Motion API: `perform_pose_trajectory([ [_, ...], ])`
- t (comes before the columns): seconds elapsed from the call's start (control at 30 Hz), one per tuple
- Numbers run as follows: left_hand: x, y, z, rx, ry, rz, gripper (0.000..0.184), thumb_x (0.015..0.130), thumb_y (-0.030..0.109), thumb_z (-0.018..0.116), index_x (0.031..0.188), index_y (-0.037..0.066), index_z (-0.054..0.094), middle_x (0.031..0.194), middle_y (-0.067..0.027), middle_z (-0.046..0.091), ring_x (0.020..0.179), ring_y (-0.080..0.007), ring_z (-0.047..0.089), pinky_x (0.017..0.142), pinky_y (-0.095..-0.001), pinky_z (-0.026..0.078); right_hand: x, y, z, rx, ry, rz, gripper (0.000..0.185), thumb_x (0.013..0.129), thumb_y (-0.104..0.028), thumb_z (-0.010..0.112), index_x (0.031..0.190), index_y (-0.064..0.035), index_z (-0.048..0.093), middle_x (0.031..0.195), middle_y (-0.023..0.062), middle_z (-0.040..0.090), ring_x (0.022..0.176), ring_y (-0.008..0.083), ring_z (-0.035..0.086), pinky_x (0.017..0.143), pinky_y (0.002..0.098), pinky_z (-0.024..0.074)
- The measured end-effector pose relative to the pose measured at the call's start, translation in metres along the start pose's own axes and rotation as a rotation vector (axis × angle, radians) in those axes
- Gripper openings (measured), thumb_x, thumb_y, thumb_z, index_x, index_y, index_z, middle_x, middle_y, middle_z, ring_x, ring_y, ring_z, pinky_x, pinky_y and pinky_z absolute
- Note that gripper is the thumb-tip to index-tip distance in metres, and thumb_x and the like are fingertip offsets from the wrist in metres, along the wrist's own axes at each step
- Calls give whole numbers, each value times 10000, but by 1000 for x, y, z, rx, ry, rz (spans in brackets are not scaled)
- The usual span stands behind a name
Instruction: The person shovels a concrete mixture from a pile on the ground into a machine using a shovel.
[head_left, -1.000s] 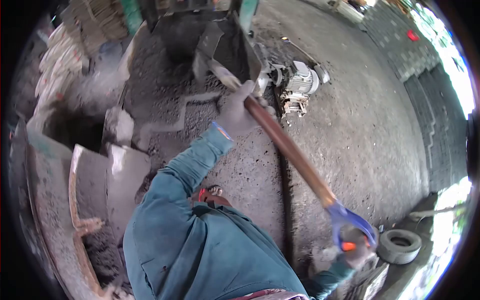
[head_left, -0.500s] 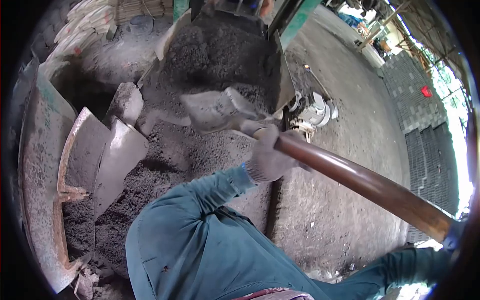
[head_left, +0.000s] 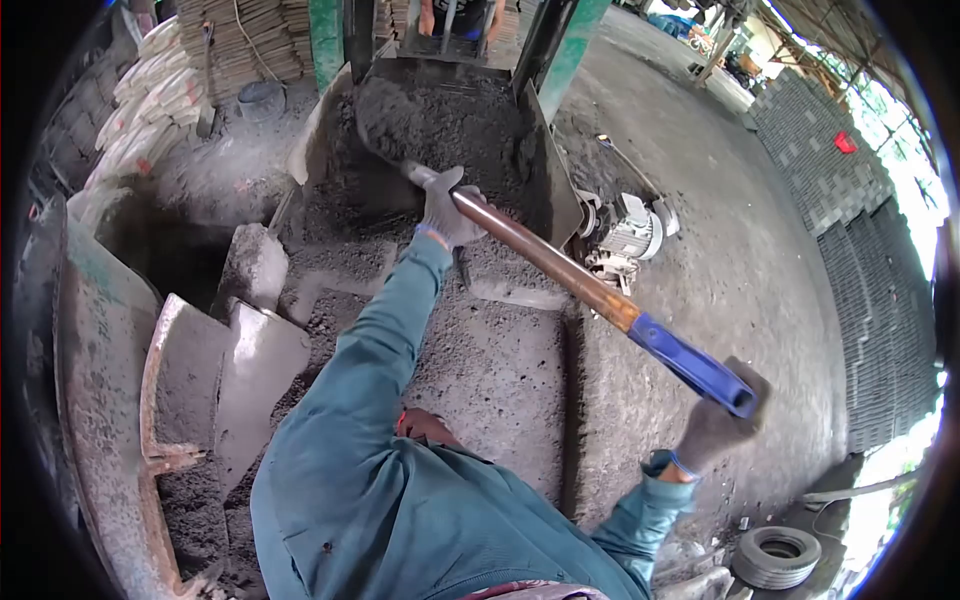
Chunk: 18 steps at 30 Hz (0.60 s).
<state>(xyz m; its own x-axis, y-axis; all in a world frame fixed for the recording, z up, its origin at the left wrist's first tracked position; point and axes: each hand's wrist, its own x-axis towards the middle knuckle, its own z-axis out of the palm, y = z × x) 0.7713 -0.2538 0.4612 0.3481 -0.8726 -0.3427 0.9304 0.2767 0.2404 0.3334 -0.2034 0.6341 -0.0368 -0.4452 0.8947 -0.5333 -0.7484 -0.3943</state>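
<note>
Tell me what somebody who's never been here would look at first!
Probably the long shovel slanting across the middle, with its bright blue handle by the right hand and the left hand farther up the shaft. Next might come the dark, crumbly heap at the top. Then maybe the little red thing on the grey stack at upper right.

The floor [head_left: 720, 320] spreads out at your right, grey, rough and stained, scattered with small bits of grit. On it, a motor [head_left: 632, 235] sits on a pale mount, with a long-handled tool [head_left: 635, 170] lying just beside it. Farther right stand stacked bricks [head_left: 875, 310]. Near the bottom edge of your view, a tire [head_left: 776, 556] lies flat.
</note>
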Motion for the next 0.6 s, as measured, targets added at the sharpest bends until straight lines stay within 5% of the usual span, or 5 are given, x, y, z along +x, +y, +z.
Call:
perform_pose_trajectory([
  [0.23,1,-44,25,50,-140,63,287,913,285,638,765,115,461,696,-56,489,635,-246,506,774,-459,467,-116,141,-1,163,-371,1003,192,843,-183,662,818,-6,592,717,65,638,631,196,609,579,325,498],
  [0.3,-66,-75,21,55,-390,-12,277,904,356,646,824,128,510,734,-45,504,694,-250,521,800,-497,456,-168,220,-51,-419,-1015,-63,189,838,-190,645,866,-4,621,729,74,633,629,217,611,583,324,509],
  [0.37,-115,-105,-4,78,-661,23,237,907,325,629,854,111,542,739,-57,520,726,-272,548,800,-506,466,-209,244,-87,219,-681,1454,213,833,-198,644,932,-9,653,781,88,642,650,225,622,597,341,526],
  [0.4,-132,-119,-20,49,-789,36,185,918,261,604,866,90,558,732,-72,532,730,-289,566,793,-506,479,-240,272,-115,212,-595,1355,219,832,-193,647,945,-6,656,808,92,642,665,224,623,600,350,531],
  [0.6,-217,-217,-166,19,208,139,86,879,184,620,888,119,564,804,-56,543,785,-269,563,826,-491,488,-251,289,-144,205,-288,1384,263,878,-268,619,857,-7,644,814,84,608,710,215,605,707,353,506],
])
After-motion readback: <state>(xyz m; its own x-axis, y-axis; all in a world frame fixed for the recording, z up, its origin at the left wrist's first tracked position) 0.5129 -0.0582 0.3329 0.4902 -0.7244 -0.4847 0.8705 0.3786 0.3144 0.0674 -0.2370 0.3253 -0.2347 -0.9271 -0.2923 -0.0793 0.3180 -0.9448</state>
